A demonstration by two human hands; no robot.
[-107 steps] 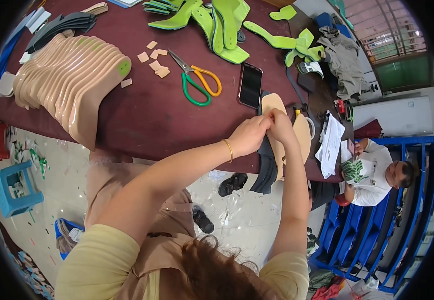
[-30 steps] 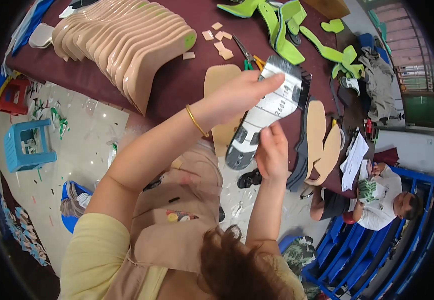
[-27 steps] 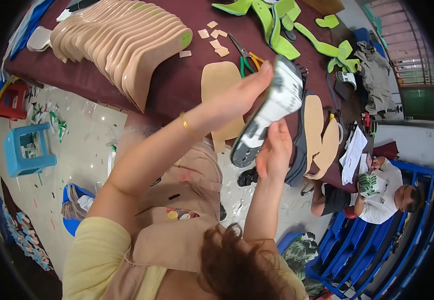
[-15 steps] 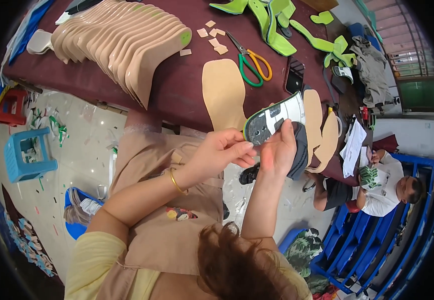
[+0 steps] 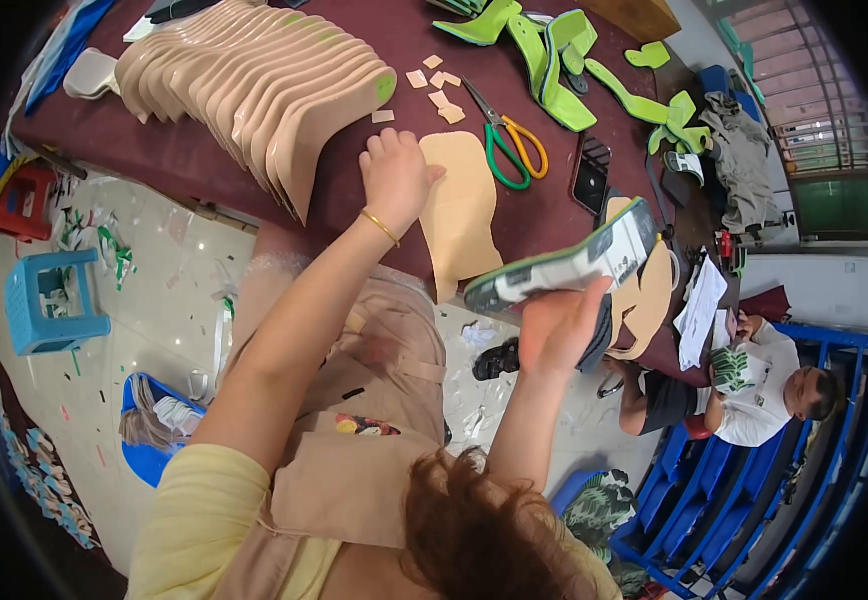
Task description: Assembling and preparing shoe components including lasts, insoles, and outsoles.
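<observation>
My right hand (image 5: pixel 559 325) holds an insole board (image 5: pixel 579 262), tilted over the table's near edge. Its underside is white and dark grey, with a thin green rim. My left hand (image 5: pixel 394 175) is over the table, fingers bent and thumb apart, with nothing seen in it. The thumb tip meets the left edge of a flat tan insole sheet (image 5: pixel 461 205). Left of that hand stands a row of shiny tan insoles (image 5: pixel 254 100), packed upright. Scissors (image 5: pixel 506 140) with green and orange handles lie beyond the sheet, near several small tan squares (image 5: pixel 441 100).
Green insole boards (image 5: pixel 554 80) lie at the far right, above a black phone (image 5: pixel 591 175). More tan sheets (image 5: pixel 644 305) are by the right edge. On the floor are a blue stool (image 5: pixel 54 300) and a blue basin (image 5: pixel 159 425). A seated person (image 5: pixel 764 385) works at right.
My left hand has left the insole board and moved up and left to the tan sheet's edge. The board has turned in my right hand, showing more of its length.
</observation>
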